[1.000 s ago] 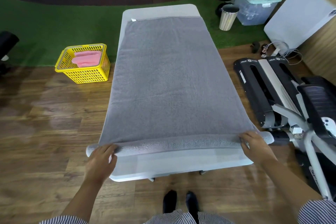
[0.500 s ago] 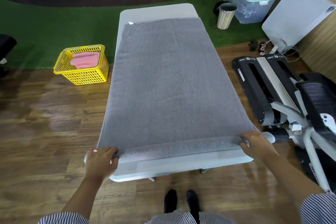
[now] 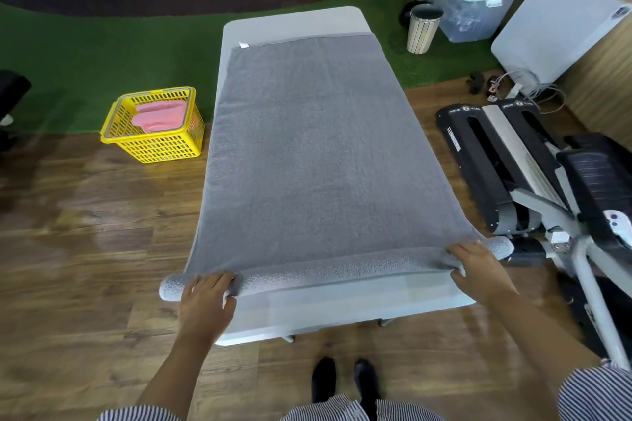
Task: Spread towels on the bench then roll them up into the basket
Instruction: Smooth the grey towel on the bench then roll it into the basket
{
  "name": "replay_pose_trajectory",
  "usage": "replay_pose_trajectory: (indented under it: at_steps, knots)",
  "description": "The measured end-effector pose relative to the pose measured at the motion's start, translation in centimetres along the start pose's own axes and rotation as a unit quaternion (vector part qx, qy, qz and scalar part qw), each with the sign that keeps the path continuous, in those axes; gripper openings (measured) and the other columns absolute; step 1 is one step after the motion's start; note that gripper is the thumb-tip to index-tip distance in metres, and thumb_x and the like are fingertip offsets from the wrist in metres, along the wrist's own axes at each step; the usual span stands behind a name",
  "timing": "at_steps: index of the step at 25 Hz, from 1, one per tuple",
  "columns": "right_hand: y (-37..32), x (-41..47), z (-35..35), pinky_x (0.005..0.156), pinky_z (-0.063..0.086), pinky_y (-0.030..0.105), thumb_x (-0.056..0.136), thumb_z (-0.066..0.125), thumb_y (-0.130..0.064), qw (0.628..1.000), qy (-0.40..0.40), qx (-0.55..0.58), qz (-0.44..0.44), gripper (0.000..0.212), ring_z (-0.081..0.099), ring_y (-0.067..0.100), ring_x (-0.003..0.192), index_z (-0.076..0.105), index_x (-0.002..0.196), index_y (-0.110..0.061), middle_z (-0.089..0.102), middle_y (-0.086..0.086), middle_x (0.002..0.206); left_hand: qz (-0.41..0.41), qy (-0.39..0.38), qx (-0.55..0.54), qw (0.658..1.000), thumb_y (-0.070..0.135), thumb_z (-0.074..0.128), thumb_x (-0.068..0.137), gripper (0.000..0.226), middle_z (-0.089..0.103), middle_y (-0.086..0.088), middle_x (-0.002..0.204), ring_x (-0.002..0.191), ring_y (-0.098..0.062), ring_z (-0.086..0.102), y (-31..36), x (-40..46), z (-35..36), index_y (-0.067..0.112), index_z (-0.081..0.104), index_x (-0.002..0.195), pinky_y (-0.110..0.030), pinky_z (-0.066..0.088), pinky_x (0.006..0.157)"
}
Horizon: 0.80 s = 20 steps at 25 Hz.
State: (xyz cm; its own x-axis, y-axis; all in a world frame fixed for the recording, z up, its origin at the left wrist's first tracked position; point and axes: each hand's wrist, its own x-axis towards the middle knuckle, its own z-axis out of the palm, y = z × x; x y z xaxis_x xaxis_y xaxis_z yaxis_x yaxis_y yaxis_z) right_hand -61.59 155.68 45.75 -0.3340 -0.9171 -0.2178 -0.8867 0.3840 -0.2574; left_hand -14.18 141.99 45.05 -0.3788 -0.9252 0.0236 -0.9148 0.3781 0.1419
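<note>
A grey towel lies spread along the pale grey bench. Its near end is rolled into a thin tube that runs across the bench and sticks out past both sides. My left hand rests on the roll near its left end, fingers curved over it. My right hand lies on the roll near its right end, fingers bent over the top. A yellow basket stands on the floor left of the bench, with a pink towel inside.
A black and grey exercise machine stands close to the bench's right side. A slatted bin and a clear storage box sit at the back right on green turf. My shoes are at the bench's near end.
The roll has turned a little further up the bench and grown slightly thicker. Both hands stay on its ends.
</note>
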Motion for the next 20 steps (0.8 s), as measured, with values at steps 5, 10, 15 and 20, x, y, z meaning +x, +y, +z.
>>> replay_pose_trajectory:
  at_steps: [5,10,15,20]
  knots:
    - [-0.2,0.7,-0.8,0.087,0.045,0.036,0.081,0.057,-0.014,0.999,-0.040,-0.016,0.021,0.028,0.056,0.030,0.098,0.065,0.108,-0.012,0.067,0.006,0.104,0.005,0.012,-0.005,1.000,0.030,0.038,0.069,0.039,0.070,0.006,0.079,0.071,-0.022,0.067,-0.1,0.5,-0.6,0.016,0.070,0.086,-0.043,0.050,0.073]
    - [-0.5,1.2,-0.5,0.085,0.048,0.044,0.074,0.060,0.005,0.999,0.015,0.031,-0.005,0.031,0.055,0.037,0.093,0.064,0.103,-0.006,0.060,0.011,0.103,0.030,0.026,-0.003,0.999,0.018,0.042,0.071,0.038,0.069,-0.002,0.099,0.086,-0.027,0.067,0.0,1.2,-0.4,0.013,0.067,0.099,-0.047,0.053,0.079]
    - [0.0,0.4,0.8,0.114,0.025,0.049,0.075,0.069,-0.003,1.000,0.011,0.015,-0.022,0.039,0.056,0.034,0.108,0.063,0.114,-0.001,0.064,0.013,0.111,0.021,0.005,0.015,1.000,0.023,0.064,0.063,0.041,0.070,-0.001,0.099,0.093,-0.026,0.067,0.7,1.4,0.8,0.012,0.068,0.102,-0.056,0.046,0.093]
    - [-0.4,0.9,-0.3,0.099,0.036,0.032,0.082,0.060,-0.016,0.999,-0.037,0.013,-0.017,0.028,0.055,0.026,0.100,0.063,0.109,-0.008,0.064,0.008,0.104,0.029,0.008,0.027,0.999,0.031,0.043,0.070,0.033,0.068,0.008,0.072,0.069,-0.020,0.067,0.9,0.9,0.2,0.021,0.070,0.084,-0.041,0.045,0.073]
